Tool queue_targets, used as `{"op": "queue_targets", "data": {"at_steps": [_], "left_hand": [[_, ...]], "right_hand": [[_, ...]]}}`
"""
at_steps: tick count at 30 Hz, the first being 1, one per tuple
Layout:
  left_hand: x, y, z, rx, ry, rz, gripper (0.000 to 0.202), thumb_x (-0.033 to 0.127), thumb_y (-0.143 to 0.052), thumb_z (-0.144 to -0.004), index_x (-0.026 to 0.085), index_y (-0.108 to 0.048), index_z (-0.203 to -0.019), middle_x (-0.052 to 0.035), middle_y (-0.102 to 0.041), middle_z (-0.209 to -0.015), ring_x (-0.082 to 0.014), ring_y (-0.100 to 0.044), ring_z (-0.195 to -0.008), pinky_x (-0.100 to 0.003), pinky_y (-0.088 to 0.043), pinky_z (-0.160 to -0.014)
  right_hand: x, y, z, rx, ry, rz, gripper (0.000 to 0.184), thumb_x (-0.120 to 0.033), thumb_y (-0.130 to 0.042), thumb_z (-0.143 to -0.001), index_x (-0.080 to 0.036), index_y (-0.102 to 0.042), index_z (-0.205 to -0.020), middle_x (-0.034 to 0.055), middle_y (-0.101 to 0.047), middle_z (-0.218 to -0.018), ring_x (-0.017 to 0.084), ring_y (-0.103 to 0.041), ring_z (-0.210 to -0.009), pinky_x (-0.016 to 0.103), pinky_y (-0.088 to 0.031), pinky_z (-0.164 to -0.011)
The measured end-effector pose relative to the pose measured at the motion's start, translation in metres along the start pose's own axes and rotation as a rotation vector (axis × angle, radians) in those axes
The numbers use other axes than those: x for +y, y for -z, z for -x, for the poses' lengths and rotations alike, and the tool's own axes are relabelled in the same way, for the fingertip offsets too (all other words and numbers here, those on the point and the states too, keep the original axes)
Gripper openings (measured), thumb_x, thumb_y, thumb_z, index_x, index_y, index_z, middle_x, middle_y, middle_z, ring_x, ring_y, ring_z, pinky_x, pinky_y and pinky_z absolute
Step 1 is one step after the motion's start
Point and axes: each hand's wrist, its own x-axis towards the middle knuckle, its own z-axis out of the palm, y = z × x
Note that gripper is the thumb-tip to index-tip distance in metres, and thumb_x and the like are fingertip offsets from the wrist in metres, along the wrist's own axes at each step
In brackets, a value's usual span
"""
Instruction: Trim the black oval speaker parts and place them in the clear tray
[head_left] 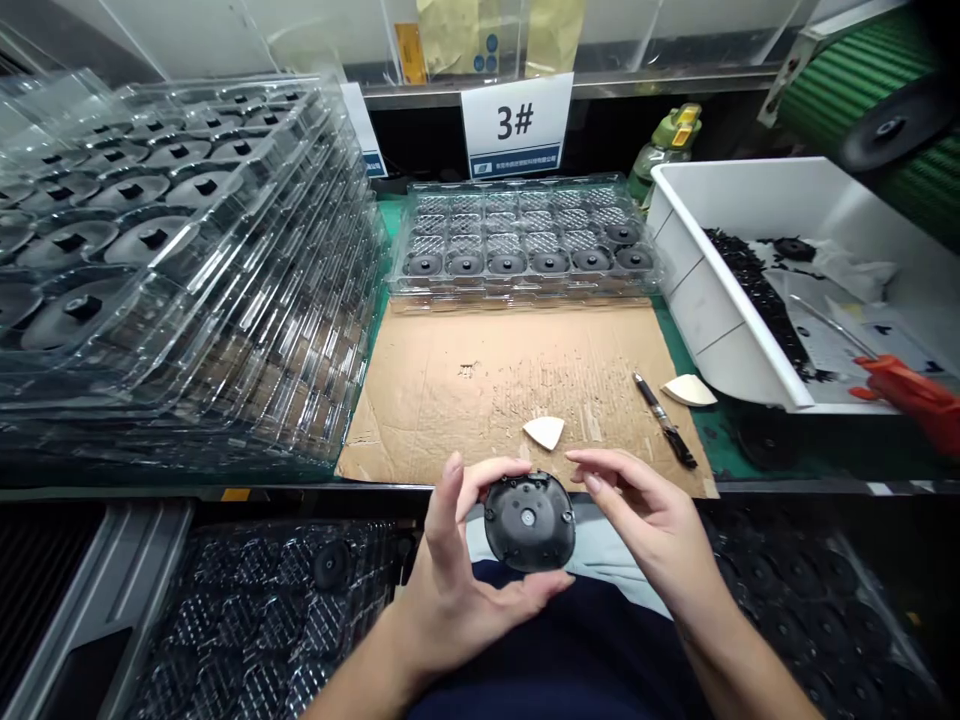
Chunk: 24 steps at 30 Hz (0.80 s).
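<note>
One held black cover, seven in the far tray, two pale wedges and one pen show.

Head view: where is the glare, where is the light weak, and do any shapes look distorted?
Head view, left: bright streaks of glare on the clear tray stack; head view, bottom left: dimmer light around the lower tray; head view, upper right: the green spool looks stretched, probably by a wide lens.
</note>
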Motion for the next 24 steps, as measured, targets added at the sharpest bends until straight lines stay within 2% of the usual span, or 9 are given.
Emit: {"op": "queue_targets", "data": {"at_steps": [4,8,12,18,21,24], "left_hand": [[0.004,0.001,0.001,-0.012,0.062,0.020,0.116,0.004,-0.074,-0.064,0.048,0.003,-0.138,-0.0062,-0.052,-0.124,-0.0250,-0.052,-0.113,-0.045,-0.042,-0.097],[0.002,0.003,0.003,-0.014,0.091,0.065,0.115,0.012,-0.077,-0.063,0.043,0.002,-0.140,-0.0074,-0.054,-0.122,-0.0247,-0.054,-0.111,-0.043,-0.042,-0.097],[0.003,0.007,0.003,-0.017,0.151,0.125,0.106,0.026,-0.075,-0.066,0.038,-0.002,-0.142,-0.0063,-0.057,-0.116,-0.0230,-0.057,-0.106,-0.038,-0.042,-0.096],[0.007,0.012,0.002,-0.112,0.213,0.174,0.103,0.039,-0.072,-0.067,0.031,-0.005,-0.144,-0.0070,-0.060,-0.111,-0.0237,-0.058,-0.102,-0.036,-0.039,-0.097],[0.007,0.013,0.001,-0.172,0.279,0.227,0.099,0.043,-0.072,-0.066,0.035,-0.011,-0.143,-0.0055,-0.061,-0.111,-0.0242,-0.059,-0.102,-0.038,-0.037,-0.099],[0.008,0.013,-0.001,-0.231,0.336,0.276,0.096,0.045,-0.072,-0.065,0.038,-0.013,-0.141,-0.0032,-0.063,-0.108,-0.0232,-0.060,-0.098,-0.039,-0.037,-0.098]], "right_hand": [[-0.019,0.007,0.007,-0.043,0.018,-0.276,0.020,-0.021,-0.060,-0.087,-0.032,-0.064,-0.103,-0.0007,-0.062,-0.093,0.012,-0.058,-0.082,0.020,-0.048,-0.071],[-0.037,0.007,0.007,-0.223,-0.064,-0.358,0.019,-0.023,-0.066,-0.084,-0.033,-0.067,-0.099,-0.0027,-0.064,-0.083,0.009,-0.056,-0.072,0.018,-0.046,-0.066],[-0.050,0.007,-0.001,-0.398,-0.173,-0.407,0.014,-0.026,-0.069,-0.080,-0.029,-0.070,-0.095,-0.0020,-0.067,-0.077,0.010,-0.056,-0.067,0.020,-0.045,-0.062],[-0.055,0.008,-0.012,-0.538,-0.275,-0.554,0.013,-0.018,-0.073,-0.075,-0.023,-0.073,-0.086,-0.0020,-0.068,-0.073,0.009,-0.059,-0.066,0.020,-0.047,-0.061],[-0.055,0.007,-0.014,-0.591,-0.356,-0.647,0.014,-0.015,-0.073,-0.073,-0.023,-0.073,-0.085,-0.0023,-0.068,-0.072,0.008,-0.061,-0.066,0.019,-0.048,-0.062],[-0.054,0.007,-0.014,-0.625,-0.371,-0.718,0.013,-0.013,-0.072,-0.074,-0.023,-0.072,-0.082,-0.0027,-0.069,-0.075,0.008,-0.062,-0.068,0.017,-0.049,-0.064]]}}
